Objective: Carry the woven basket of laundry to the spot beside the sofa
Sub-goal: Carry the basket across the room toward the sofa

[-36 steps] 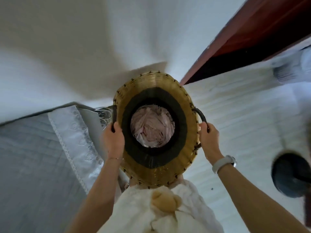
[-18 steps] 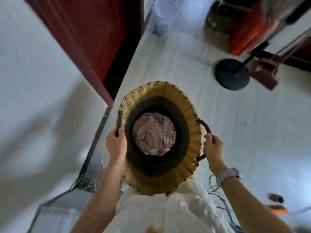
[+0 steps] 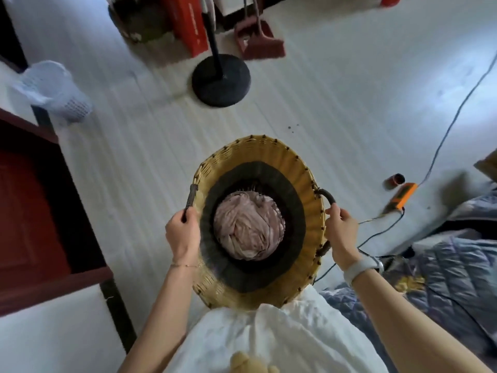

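The woven basket [image 3: 293, 168] is round, tan on the outside with a dark inner band, and hangs in front of my body above the white floor. A bundle of pale pink laundry [image 3: 248, 227] fills its bottom. My left hand [image 3: 183, 232] grips the dark handle on the basket's left side. My right hand [image 3: 341, 227], with a pale watch on the wrist, grips the dark handle on the right side. No sofa is visible.
A black round fan base [image 3: 221, 80] with its pole stands ahead. A dustpan [image 3: 259, 40] and red box [image 3: 188, 21] lie beyond it. A white mesh bin [image 3: 55, 90] and red-brown door [image 3: 32, 211] are left. An orange device [image 3: 403, 195], cables and a blue quilt [image 3: 443, 265] lie right.
The view has swung from the wall and doorway round to the open floor. The fan base, bin and quilt have come into sight. Both hands keep their hold on the basket handles.
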A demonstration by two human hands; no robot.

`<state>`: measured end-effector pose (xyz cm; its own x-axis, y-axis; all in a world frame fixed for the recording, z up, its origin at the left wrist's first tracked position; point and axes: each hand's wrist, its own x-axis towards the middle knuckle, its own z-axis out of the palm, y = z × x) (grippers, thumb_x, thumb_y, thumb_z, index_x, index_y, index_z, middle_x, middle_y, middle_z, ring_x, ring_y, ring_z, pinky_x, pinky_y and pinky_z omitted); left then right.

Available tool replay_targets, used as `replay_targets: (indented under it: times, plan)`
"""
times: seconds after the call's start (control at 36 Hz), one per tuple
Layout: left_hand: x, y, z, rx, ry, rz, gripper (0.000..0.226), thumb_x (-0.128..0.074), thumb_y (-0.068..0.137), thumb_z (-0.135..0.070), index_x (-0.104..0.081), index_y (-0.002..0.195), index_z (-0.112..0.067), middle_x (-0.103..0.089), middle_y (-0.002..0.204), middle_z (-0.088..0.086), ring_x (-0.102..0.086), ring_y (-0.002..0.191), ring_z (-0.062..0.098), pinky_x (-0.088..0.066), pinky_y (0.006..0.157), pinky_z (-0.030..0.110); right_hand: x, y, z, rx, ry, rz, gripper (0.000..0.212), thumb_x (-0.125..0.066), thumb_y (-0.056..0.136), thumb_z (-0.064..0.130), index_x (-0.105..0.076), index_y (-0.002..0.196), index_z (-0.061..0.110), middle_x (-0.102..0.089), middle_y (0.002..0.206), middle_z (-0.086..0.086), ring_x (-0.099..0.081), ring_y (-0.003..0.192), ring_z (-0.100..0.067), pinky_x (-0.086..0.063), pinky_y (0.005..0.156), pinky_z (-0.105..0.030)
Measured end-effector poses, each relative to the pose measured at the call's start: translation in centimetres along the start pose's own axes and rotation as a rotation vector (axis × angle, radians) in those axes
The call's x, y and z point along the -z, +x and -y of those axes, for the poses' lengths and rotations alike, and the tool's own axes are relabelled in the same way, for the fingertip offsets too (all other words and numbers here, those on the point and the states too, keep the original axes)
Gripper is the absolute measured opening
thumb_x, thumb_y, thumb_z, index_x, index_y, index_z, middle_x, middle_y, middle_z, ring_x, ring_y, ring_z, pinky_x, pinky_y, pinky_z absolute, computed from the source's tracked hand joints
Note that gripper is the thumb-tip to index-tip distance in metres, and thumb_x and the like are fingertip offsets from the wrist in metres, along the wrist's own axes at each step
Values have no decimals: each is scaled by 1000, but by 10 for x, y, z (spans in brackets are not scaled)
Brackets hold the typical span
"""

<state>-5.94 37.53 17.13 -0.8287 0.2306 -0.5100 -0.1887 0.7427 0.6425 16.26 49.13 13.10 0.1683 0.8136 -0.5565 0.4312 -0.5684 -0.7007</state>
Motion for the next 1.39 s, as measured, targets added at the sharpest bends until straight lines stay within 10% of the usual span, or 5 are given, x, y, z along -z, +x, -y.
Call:
replay_targets:
  times: [0.17,0.86,1.03,1.22,1.39]
  plan:
    - [-61,12,-79,-124,55,85,32,-45,94,-21,-65,94,5,-64,103,33,-47,67,20,-43,63,33,32,49,23,-68,116,-102,47,-38,92,33,-56,95,-10,-40,67,-9,-36,67,-24,-30,60,-34]
    - [-324,152,-411,-321,136,463,31,-46,91,-21,-51,65,-5,-43,56,1,-39,58,19,-33,67,32,69,289,249,-79,380,-558,41,-41,92,29,-58,78,-6,-39,58,-5,-35,54,-15,-28,53,-30]
    - [-383,155,-473,-453,197,488,38,-45,94,-23,-65,100,8,-66,94,26,-57,83,39,-50,82,45,82,337,273,-149,458,-623,46,-40,93,28,-55,84,-14,-43,65,-11,-38,58,-21,-30,53,-31]
    - [-477,148,-541,-461,216,508,27,-45,94,-21,-56,78,-2,-45,61,2,-43,65,20,-33,67,29,108,425,308,-220,514,-648,36,-36,94,32,-55,77,7,-38,58,-6,-35,55,-19,-27,52,-30]
    - [-568,135,-623,-495,179,464,29,-48,93,-22,-65,92,2,-61,82,23,-50,77,28,-45,72,39,156,524,344,-234,535,-618,48,-36,94,31,-55,94,-13,-39,62,-10,-35,57,-19,-27,53,-29]
